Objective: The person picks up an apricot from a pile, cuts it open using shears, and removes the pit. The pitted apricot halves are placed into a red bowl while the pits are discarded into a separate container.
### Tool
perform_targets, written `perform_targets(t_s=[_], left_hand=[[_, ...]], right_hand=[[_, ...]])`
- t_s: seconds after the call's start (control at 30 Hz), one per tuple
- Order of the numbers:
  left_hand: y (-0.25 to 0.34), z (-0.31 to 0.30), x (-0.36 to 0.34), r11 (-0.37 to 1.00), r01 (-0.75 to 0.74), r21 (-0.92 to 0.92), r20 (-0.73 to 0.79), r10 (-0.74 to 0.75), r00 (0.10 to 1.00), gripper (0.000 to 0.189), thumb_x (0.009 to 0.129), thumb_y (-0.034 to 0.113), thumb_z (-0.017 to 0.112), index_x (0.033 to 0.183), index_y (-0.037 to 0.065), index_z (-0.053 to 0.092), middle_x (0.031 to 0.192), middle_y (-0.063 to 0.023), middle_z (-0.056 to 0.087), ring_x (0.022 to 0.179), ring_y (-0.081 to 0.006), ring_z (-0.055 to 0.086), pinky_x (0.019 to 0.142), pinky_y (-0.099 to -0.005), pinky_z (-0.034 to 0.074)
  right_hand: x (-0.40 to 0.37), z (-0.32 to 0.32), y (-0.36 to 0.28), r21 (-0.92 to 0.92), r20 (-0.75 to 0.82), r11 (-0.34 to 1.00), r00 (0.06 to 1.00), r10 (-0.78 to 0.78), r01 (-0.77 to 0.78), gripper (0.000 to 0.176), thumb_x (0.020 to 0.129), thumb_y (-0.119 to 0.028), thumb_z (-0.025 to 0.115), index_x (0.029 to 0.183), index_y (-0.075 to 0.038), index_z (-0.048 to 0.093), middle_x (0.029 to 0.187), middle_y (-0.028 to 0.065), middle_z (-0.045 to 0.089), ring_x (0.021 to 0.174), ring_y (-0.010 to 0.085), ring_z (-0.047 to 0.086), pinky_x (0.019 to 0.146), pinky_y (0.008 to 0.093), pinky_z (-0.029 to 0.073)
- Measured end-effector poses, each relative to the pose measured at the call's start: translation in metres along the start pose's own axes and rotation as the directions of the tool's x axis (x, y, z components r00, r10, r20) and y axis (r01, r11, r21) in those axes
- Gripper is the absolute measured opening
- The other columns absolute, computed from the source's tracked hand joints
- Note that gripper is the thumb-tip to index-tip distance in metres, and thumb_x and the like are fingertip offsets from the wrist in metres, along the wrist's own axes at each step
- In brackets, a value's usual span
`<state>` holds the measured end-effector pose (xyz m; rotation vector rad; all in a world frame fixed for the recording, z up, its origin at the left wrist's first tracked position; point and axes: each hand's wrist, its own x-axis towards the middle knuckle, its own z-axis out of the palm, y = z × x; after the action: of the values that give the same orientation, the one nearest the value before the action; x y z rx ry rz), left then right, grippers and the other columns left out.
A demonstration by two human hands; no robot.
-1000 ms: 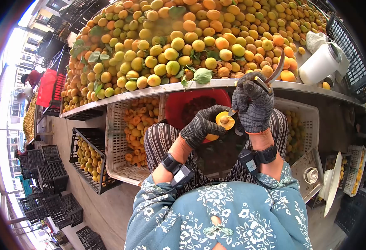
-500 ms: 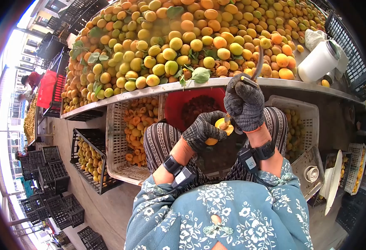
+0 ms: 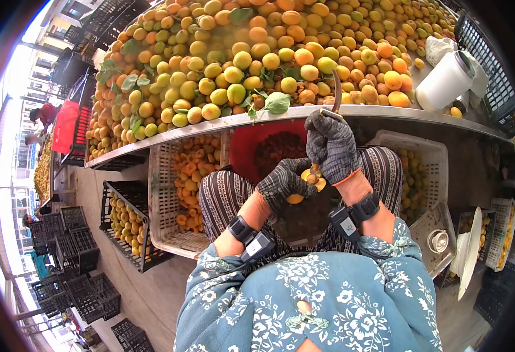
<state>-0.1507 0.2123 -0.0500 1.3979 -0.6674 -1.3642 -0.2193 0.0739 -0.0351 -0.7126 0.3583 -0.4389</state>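
In a dark knitted glove, my left hand (image 3: 282,184) is closed around a split apricot (image 3: 320,185), its yellow flesh turned up. A brown pit (image 3: 312,178) shows at the cut face, close under my right hand. My right hand (image 3: 331,148), gloved the same way, is wrapped around a knife whose curved blade (image 3: 336,94) sticks up past the fist. The lower end of that tool is mostly hidden by the glove, near the pit. Below my hands a red basin (image 3: 243,154) holds dark brown pieces.
Apricots (image 3: 210,70) are heaped on a metal-edged table (image 3: 210,127). A white crate (image 3: 159,214) of opened apricots stands left, another crate (image 3: 439,154) right. A white jar (image 3: 445,82) sits on the table. Black crates (image 3: 81,252) stand on the floor at left.
My right hand and the knife have shifted slightly left, and the blade stands more upright. The pit now shows more plainly at the apricot's cut face. My left hand keeps its hold.
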Motion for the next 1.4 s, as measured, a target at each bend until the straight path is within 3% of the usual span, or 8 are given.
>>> perform_targets(t_s=[0.37, 0.5, 0.57, 0.67, 0.93, 1.23, 1.3, 1.4], left_hand=[[0.008, -0.007, -0.001, 0.970, 0.020, -0.242, 0.005, -0.019, 1.000, 0.044, 0.061, 0.005, 0.076, 0.103, 0.002, 0.064, 0.093, -0.0020, 0.065, 0.087, -0.0110, 0.059, 0.080, -0.0257, 0.047], [0.005, -0.020, -0.004, 0.999, -0.022, -0.041, -0.061, 0.019, 0.998, 0.046, 0.058, 0.003, 0.077, 0.103, 0.002, 0.064, 0.091, -0.0022, 0.064, 0.086, -0.0122, 0.059, 0.079, -0.0267, 0.048], [0.006, -0.028, -0.009, 0.996, -0.010, -0.090, -0.086, 0.002, 0.996, 0.047, 0.057, 0.003, 0.077, 0.103, 0.002, 0.064, 0.091, -0.0023, 0.064, 0.085, -0.0125, 0.059, 0.079, -0.0272, 0.048], [0.019, -0.035, -0.019, 0.990, 0.102, -0.099, -0.129, -0.115, 0.985, 0.052, 0.058, 0.004, 0.078, 0.108, 0.004, 0.065, 0.089, -0.0022, 0.062, 0.083, -0.0119, 0.058, 0.070, -0.0262, 0.049], [0.000, -0.045, -0.020, 0.958, -0.081, -0.275, -0.086, 0.059, 0.995, 0.051, 0.056, -0.001, 0.079, 0.105, 0.003, 0.064, 0.091, -0.0024, 0.066, 0.079, -0.0126, 0.061, 0.069, -0.0274, 0.053], [-0.010, -0.050, -0.014, 0.822, -0.187, -0.538, -0.104, 0.155, 0.982, 0.046, 0.066, 0.003, 0.077, 0.108, 0.006, 0.059, 0.090, -0.0042, 0.064, 0.071, -0.0154, 0.062, 0.059, -0.0254, 0.052], [-0.009, -0.048, -0.014, 0.804, -0.233, -0.548, -0.155, 0.177, 0.972, 0.047, 0.066, 0.003, 0.076, 0.110, 0.007, 0.059, 0.092, -0.0050, 0.063, 0.072, -0.0153, 0.062, 0.058, -0.0257, 0.053], [0.002, -0.059, -0.023, 0.829, -0.261, -0.494, -0.208, 0.179, 0.962, 0.047, 0.066, 0.002, 0.075, 0.110, 0.006, 0.058, 0.094, -0.0065, 0.063, 0.075, -0.0158, 0.062, 0.059, -0.0264, 0.053]], right_hand=[[0.016, -0.014, 0.006, 0.451, -0.140, 0.892, 0.985, 0.103, -0.029, 0.025, 0.086, -0.029, 0.066, 0.077, -0.008, 0.056, 0.053, -0.0037, 0.039, 0.037, 0.0100, 0.032, 0.036, 0.0259, 0.030], [0.007, 0.006, -0.023, -0.202, 0.055, 0.952, 0.973, -0.223, 0.230, 0.013, 0.083, -0.017, 0.069, 0.081, -0.005, 0.063, 0.057, -0.0051, 0.049, 0.043, 0.0026, 0.039, 0.040, 0.0193, 0.029], [-0.006, 0.014, -0.040, -0.544, 0.174, 0.837, 0.984, 0.045, 0.058, 0.009, 0.079, -0.010, 0.072, 0.086, -0.005, 0.070, 0.067, -0.0025, 0.061, 0.052, 0.0021, 0.050, 0.047, 0.0181, 0.038], [-0.012, 0.005, -0.015, -0.714, 0.370, 0.672, 0.920, 0.126, 0.195, 0.020, 0.077, -0.009, 0.072, 0.096, -0.001, 0.069, 0.085, 0.0020, 0.068, 0.083, 0.0110, 0.063, 0.078, 0.0273, 0.050], [-0.020, 0.017, 0.000, -0.844, 0.522, 0.184, 0.850, 0.066, 0.504, 0.028, 0.073, -0.012, 0.071, 0.099, -0.006, 0.065, 0.082, 0.0158, 0.065, 0.081, 0.0351, 0.065, 0.068, 0.0365, 0.053], [-0.019, 0.029, 0.021, -0.822, 0.327, 0.402, 0.913, -0.245, 0.403, 0.019, 0.071, -0.007, 0.068, 0.088, -0.002, 0.062, 0.068, 0.0057, 0.058, 0.064, 0.0105, 0.057, 0.060, 0.0278, 0.049], [-0.010, 0.026, 0.031, -0.339, -0.034, 0.927, 0.983, -0.182, 0.160, 0.011, 0.074, -0.003, 0.067, 0.083, -0.003, 0.062, 0.073, 0.0031, 0.062, 0.062, 0.0117, 0.058, 0.056, 0.0269, 0.048], [-0.014, 0.023, 0.023, -0.263, -0.052, 0.963, 0.996, -0.071, 0.055, 0.022, 0.072, -0.004, 0.070, 0.093, -0.004, 0.063, 0.073, 0.0016, 0.063, 0.056, 0.0063, 0.055, 0.053, 0.0208, 0.046]])
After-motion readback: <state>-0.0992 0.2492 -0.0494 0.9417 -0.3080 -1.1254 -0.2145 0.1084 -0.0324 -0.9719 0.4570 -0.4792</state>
